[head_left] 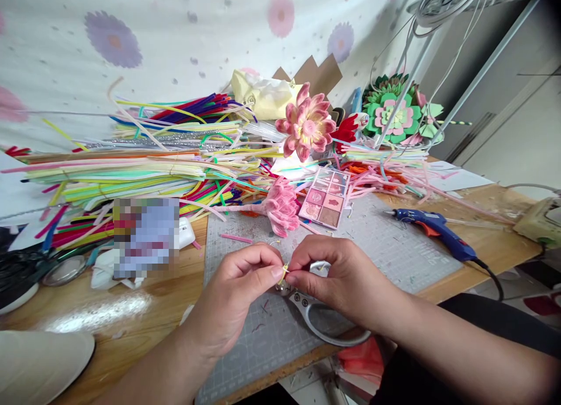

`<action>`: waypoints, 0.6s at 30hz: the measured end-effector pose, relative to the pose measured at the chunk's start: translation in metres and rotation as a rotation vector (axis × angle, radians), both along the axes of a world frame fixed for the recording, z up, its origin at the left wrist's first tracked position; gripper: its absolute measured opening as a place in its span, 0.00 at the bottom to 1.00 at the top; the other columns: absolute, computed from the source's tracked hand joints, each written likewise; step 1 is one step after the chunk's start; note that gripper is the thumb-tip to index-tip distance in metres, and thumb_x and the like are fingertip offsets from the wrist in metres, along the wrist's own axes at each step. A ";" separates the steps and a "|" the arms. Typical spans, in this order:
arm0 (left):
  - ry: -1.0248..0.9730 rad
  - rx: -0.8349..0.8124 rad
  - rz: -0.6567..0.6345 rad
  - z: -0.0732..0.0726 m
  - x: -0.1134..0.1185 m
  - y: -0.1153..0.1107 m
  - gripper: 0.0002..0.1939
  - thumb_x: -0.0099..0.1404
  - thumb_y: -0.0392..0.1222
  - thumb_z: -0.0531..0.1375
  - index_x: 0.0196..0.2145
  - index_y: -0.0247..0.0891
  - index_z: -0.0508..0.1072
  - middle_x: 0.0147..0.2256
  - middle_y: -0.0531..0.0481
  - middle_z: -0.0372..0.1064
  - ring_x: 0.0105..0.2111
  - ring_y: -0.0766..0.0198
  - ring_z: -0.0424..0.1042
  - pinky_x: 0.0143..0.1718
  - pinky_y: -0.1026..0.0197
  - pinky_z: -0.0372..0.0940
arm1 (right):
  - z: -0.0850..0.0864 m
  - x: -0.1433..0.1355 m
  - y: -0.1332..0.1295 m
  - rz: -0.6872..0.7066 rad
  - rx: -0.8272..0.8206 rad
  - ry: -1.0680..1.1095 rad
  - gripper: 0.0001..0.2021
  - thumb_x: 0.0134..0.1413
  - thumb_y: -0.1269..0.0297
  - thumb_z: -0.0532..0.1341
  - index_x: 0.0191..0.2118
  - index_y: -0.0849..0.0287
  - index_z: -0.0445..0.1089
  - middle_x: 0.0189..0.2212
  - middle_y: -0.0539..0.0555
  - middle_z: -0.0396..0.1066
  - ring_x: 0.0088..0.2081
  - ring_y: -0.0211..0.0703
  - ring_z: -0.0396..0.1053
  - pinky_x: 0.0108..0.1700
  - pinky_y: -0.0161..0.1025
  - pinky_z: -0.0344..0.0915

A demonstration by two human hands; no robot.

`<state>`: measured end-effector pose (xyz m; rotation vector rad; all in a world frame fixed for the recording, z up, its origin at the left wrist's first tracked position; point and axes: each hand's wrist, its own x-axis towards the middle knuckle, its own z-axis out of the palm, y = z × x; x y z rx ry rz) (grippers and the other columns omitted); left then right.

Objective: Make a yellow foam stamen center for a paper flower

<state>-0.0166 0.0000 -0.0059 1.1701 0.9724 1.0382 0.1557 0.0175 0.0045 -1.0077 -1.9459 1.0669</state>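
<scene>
My left hand (pixel 252 276) and my right hand (pixel 326 270) meet over the grey cutting mat (pixel 245 346). Both pinch a small yellow piece (pixel 284 272) between thumb and forefinger; it looks like a bit of pipe cleaner, though the fingers cover most of it. Beneath my right hand lie scissors with grey handles (pixel 322 329), their blades partly hidden by my fingers. Just beyond the hands, a pink pipe-cleaner flower (pixel 281 207) rests on its side, stem to the left. Behind it is an open makeup palette (pixel 325 198) with pink and brown pans.
Bundles of coloured pipe cleaners (pixel 131 171) fill the back left. A larger pink flower (pixel 305 124) stands behind the palette. On the right lies a blue glue gun (pixel 438 232) with its cord over the table edge. Green paper-like flowers (pixel 394 113) stand at the back right.
</scene>
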 end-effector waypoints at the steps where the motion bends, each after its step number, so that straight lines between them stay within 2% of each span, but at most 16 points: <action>1: 0.003 0.000 -0.004 0.000 0.000 0.000 0.06 0.57 0.38 0.60 0.24 0.38 0.72 0.26 0.54 0.63 0.31 0.65 0.58 0.32 0.63 0.53 | 0.000 0.000 0.000 0.004 0.004 -0.001 0.02 0.49 0.70 0.65 0.27 0.62 0.73 0.26 0.49 0.72 0.28 0.34 0.67 0.32 0.32 0.62; 12: 0.031 0.037 -0.011 -0.001 0.002 0.001 0.07 0.58 0.36 0.58 0.22 0.39 0.71 0.26 0.55 0.62 0.31 0.65 0.58 0.32 0.63 0.53 | 0.002 0.002 -0.001 0.014 -0.058 -0.009 0.01 0.47 0.71 0.65 0.28 0.62 0.73 0.27 0.50 0.71 0.29 0.35 0.68 0.34 0.33 0.63; 18: 0.054 0.067 -0.006 -0.002 0.000 0.000 0.08 0.59 0.36 0.58 0.23 0.39 0.71 0.26 0.55 0.61 0.30 0.66 0.58 0.32 0.63 0.53 | 0.003 0.000 -0.003 0.005 -0.247 0.107 0.04 0.45 0.68 0.66 0.30 0.62 0.72 0.26 0.49 0.72 0.30 0.35 0.68 0.34 0.33 0.64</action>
